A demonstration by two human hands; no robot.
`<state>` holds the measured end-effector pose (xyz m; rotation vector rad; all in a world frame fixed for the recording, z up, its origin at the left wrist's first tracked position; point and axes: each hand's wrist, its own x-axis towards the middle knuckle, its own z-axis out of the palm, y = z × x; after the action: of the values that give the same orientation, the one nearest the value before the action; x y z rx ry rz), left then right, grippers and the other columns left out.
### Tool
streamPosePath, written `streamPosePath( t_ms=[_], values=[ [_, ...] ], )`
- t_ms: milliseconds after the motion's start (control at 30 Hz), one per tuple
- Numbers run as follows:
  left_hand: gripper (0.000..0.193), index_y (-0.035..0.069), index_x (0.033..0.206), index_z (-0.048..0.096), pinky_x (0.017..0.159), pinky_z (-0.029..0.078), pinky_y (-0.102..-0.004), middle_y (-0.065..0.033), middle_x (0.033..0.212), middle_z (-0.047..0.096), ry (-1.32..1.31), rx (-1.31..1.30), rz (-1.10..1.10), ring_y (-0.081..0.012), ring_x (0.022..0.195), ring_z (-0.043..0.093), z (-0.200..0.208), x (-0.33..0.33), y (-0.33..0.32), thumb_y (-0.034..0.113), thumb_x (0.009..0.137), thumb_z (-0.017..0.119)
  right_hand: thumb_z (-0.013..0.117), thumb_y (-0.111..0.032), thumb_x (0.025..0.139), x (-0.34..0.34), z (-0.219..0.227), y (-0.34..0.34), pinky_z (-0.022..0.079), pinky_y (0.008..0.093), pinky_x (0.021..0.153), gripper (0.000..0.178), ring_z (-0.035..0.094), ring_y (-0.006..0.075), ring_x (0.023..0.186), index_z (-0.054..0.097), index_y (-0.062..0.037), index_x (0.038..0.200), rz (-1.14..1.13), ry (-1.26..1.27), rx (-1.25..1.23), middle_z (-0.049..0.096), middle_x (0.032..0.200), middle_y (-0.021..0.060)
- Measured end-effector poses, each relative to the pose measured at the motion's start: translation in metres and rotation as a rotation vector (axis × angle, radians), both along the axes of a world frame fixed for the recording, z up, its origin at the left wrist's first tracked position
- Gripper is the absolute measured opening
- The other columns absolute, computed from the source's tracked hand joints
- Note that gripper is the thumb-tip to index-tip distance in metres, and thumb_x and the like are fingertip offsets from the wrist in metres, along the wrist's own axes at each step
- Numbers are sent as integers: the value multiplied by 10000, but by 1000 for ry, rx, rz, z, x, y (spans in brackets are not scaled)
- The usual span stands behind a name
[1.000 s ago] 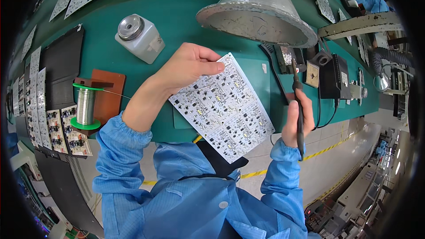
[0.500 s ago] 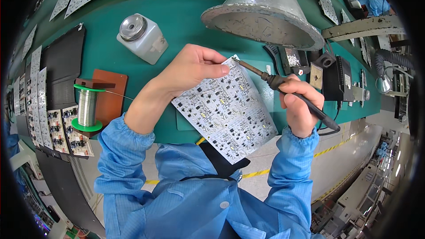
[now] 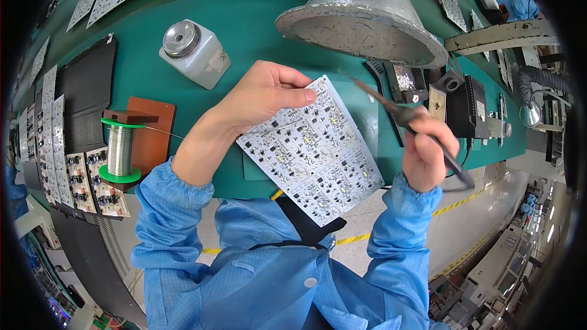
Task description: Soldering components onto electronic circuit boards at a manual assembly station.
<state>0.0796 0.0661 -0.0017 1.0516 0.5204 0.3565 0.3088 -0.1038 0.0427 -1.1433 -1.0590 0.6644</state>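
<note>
A white circuit board [image 3: 318, 153] with many small dark parts is tilted over the front edge of the bench. My left hand [image 3: 269, 95] pinches its upper left edge, thumb lying on the face. My right hand [image 3: 428, 150] is closed round the dark handle of a soldering iron [image 3: 391, 107], somewhat smeared by motion. The iron's tip points up and left, off to the right of the board's top corner and apart from it. To the left, a spool of solder wire [image 3: 120, 150] with green flanges stands on a brown base.
A white square bottle [image 3: 199, 55] with a metal cap stands behind my left hand. A metal fume hood [image 3: 367, 18] hangs over the back. A black soldering station [image 3: 468, 107] and a small tray of metal bits [image 3: 405, 82] are at the right. More boards [image 3: 107, 180] lie on the left.
My right hand has moved right with the soldering iron, lifting its tip off the board's top corner. My left hand and the board stay in place.
</note>
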Motion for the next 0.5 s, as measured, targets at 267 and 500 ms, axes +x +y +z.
streamPosePath(
  t_ms=[267, 500],
  values=[
    [263, -88, 1076, 691, 797, 535, -255, -135, 975, 729, 15, -5, -7, -132, 862, 687, 1, -1, 0, 72, 869, 717, 562, -177, 940, 4, -50, -37, 484, 338, 791, 328, 620, 215, 880, 640, 59, 1154, -424, -485, -267, 669, 951, 164],
    [253, -106, 1056, 692, 760, 541, -266, -141, 961, 725, 21, -20, -1, -143, 840, 681, 3, 0, -1, 68, 875, 722, 557, -169, 946, 6, -59, -41, 475, 342, 844, 349, 624, 234, 931, 617, 54, 1208, -614, -512, -27, 666, 1019, 173]
  ],
)
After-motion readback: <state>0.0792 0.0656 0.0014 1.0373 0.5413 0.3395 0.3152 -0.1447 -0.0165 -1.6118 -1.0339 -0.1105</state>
